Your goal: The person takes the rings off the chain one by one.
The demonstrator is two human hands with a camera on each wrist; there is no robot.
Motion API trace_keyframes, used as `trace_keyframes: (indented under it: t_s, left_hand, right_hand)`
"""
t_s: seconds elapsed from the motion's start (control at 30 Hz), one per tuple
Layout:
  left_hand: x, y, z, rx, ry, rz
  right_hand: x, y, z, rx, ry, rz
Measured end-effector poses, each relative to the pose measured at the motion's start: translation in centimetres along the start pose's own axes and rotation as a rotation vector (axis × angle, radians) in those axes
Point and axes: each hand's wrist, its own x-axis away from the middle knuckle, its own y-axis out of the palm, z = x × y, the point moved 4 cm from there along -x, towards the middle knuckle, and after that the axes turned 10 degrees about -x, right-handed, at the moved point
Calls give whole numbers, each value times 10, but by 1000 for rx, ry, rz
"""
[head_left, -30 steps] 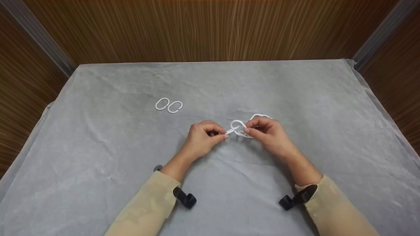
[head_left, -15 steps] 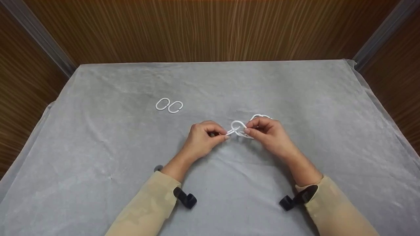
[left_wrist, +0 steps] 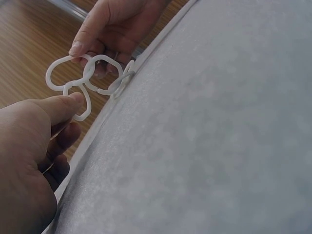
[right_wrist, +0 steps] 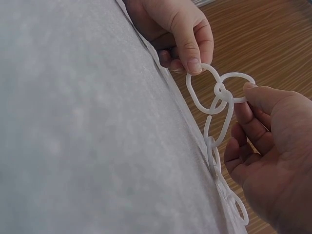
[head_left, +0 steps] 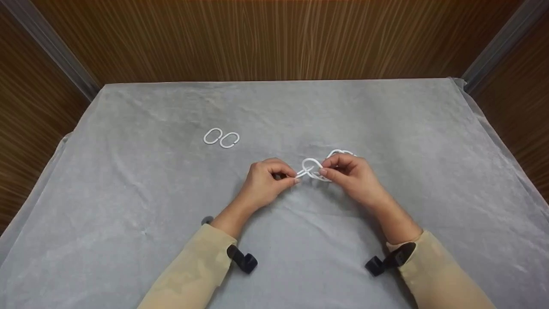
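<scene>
- Head view: grey tabletop [head_left: 141,184], with next to nothing changed over the last second; at most a slight turn of the left ring [right_wrist: 188,87], too small to be sure of.
- Meaning for the work, as a judgement: joining of the rings held at the same point, neither taken further nor undone.
- Left hand [head_left: 266,182] and right hand [head_left: 354,178]: near each other, fingertips facing, white rings between.
- Chain [right_wrist: 211,156]: hanging on from the right ring [right_wrist: 237,74], partly hidden behind the right hand in the head view.
- Loose rings [head_left: 221,140], two: lying side by side on the tabletop, beyond the left hand and well apart from the fingers.
- Right ring: pinched at one end by the right fingers, loop standing out toward the left hand.
- Left ring: pinched narrowly between left thumb and fingers, far end crossing the right ring. Cannot tell: hooked through or merely overlapping.
- Visible open end [right_wrist: 209,118] of the chain's top ring: clear of all fingers.
</scene>
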Motion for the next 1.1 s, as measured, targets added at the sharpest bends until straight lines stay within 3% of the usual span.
trace_keyframes:
  t_s: [1.1]
  left_hand:
    - [0, 0, -1, -13, 10, 14]
  right_hand:
    - [0, -1, 0, 16, 11, 8]
